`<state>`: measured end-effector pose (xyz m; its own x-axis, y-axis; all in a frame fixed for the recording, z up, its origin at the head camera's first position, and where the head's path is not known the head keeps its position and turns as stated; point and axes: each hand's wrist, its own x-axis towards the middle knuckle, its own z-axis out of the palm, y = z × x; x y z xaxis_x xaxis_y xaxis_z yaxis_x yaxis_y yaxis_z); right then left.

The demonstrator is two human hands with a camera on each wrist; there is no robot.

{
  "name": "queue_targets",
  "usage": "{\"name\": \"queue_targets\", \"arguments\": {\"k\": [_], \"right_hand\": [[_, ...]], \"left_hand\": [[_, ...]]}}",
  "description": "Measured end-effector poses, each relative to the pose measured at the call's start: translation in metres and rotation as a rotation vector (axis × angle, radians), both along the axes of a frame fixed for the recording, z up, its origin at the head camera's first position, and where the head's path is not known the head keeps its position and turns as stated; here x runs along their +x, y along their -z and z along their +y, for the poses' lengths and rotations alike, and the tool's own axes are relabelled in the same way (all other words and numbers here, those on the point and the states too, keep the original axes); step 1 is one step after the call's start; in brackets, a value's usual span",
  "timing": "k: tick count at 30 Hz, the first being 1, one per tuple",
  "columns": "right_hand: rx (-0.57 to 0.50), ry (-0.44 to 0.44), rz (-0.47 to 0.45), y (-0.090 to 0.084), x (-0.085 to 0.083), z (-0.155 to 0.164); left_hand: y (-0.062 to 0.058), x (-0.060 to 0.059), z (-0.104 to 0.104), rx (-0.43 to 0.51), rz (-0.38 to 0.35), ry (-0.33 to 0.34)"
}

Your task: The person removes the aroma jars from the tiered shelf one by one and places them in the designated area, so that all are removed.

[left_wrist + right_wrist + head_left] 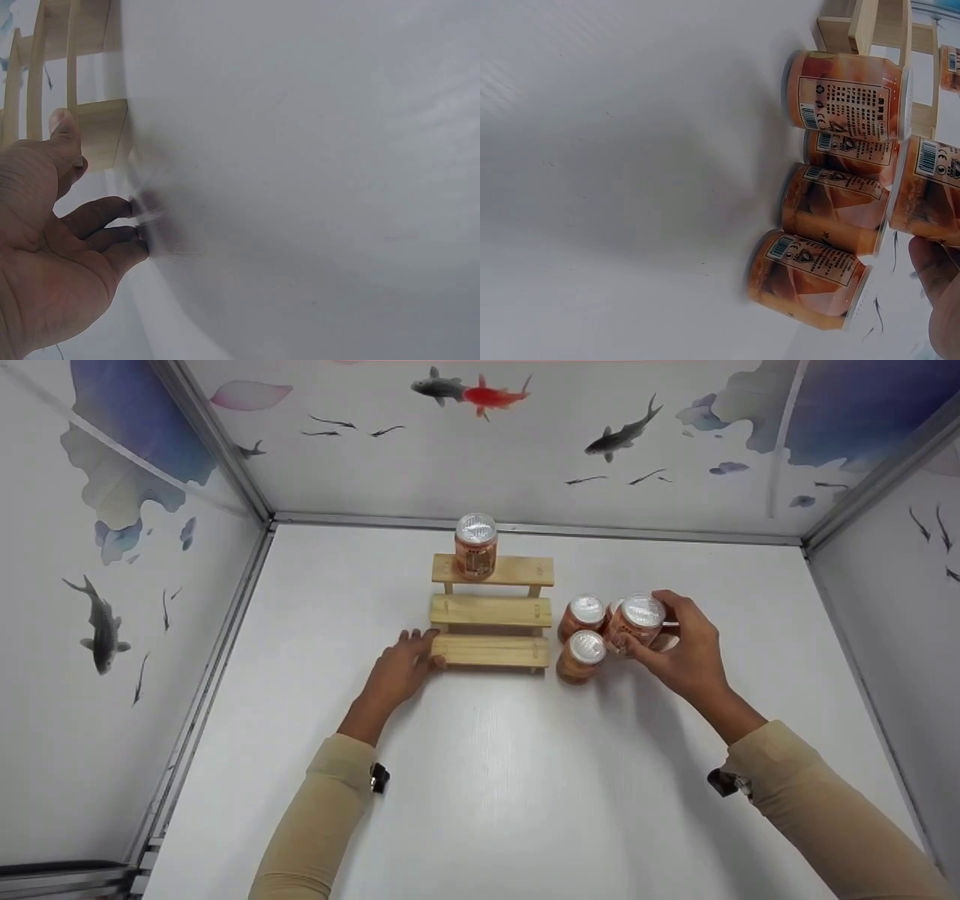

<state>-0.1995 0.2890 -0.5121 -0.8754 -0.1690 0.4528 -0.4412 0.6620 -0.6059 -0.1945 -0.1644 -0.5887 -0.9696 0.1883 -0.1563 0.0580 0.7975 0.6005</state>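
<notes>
A three-step wooden shelf (491, 611) stands mid-table, with one orange can (475, 547) on the left of its top step. My left hand (403, 661) rests open on the table at the left end of the bottom step; its thumb (66, 127) touches the wood (101, 131) and its fingers (112, 225) lie on the table. Just right of the shelf stands a cluster of several orange cans (583, 654) with silver lids. My right hand (675, 649) grips one can (640, 621) at the cluster's right side; the same can (930, 187) shows in the right wrist view, above my fingers (939, 277).
White walls with fish pictures (480, 394) and metal frame rails (225, 607) enclose the white table (495, 780) on three sides. The shelf's middle and bottom steps carry nothing. In the right wrist view the standing cans (832, 210) crowd close beside the shelf (877, 30).
</notes>
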Motion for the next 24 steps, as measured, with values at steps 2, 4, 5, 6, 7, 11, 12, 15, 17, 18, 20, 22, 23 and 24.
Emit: {"name": "queue_targets", "arguments": {"k": [2, 4, 5, 6, 7, 11, 12, 15, 17, 18, 20, 22, 23, 24], "right_hand": [[-0.003, 0.0, -0.002, 0.0, 0.001, 0.0], [-0.006, 0.001, -0.004, 0.0, 0.001, 0.001], [-0.007, 0.003, -0.006, 0.001, 0.001, 0.002], [-0.006, 0.005, -0.007, 0.001, 0.002, 0.002], [-0.006, 0.006, -0.007, 0.002, 0.002, 0.003], [-0.002, 0.01, -0.006, 0.005, 0.004, 0.005], [0.0, 0.01, -0.006, 0.006, 0.004, 0.005], [-0.003, 0.007, -0.01, 0.01, 0.005, 0.006], [-0.006, 0.004, -0.014, 0.013, 0.006, 0.007], [-0.008, 0.001, -0.016, 0.014, 0.007, 0.007], [-0.012, -0.003, -0.023, 0.017, 0.008, 0.007], [-0.011, -0.006, -0.033, 0.02, 0.009, 0.008], [-0.01, -0.007, -0.039, 0.022, 0.009, 0.008], [-0.009, -0.008, -0.045, 0.024, 0.01, 0.009]], "left_hand": [[0.0, 0.0, 0.0, -0.006, 0.001, 0.001], [0.0, 0.0, 0.001, -0.014, -0.002, -0.001], [0.0, 0.0, 0.001, -0.017, -0.005, -0.003], [0.0, 0.0, 0.001, -0.019, -0.008, -0.004], [0.0, 0.0, 0.001, -0.022, -0.011, -0.006], [-0.001, 0.0, 0.002, -0.02, -0.022, -0.015], [-0.002, 0.0, 0.002, -0.017, -0.024, -0.016], [-0.002, 0.001, 0.001, -0.01, -0.025, -0.017], [-0.003, 0.001, 0.001, -0.008, -0.024, -0.017], [-0.003, 0.001, 0.001, -0.015, -0.021, -0.014], [-0.002, 0.001, 0.002, -0.031, -0.016, -0.012], [-0.002, 0.0, 0.003, -0.045, -0.015, -0.013], [-0.002, 0.0, 0.003, -0.054, -0.013, -0.013], [-0.002, 0.0, 0.004, -0.06, -0.012, -0.013]]}}
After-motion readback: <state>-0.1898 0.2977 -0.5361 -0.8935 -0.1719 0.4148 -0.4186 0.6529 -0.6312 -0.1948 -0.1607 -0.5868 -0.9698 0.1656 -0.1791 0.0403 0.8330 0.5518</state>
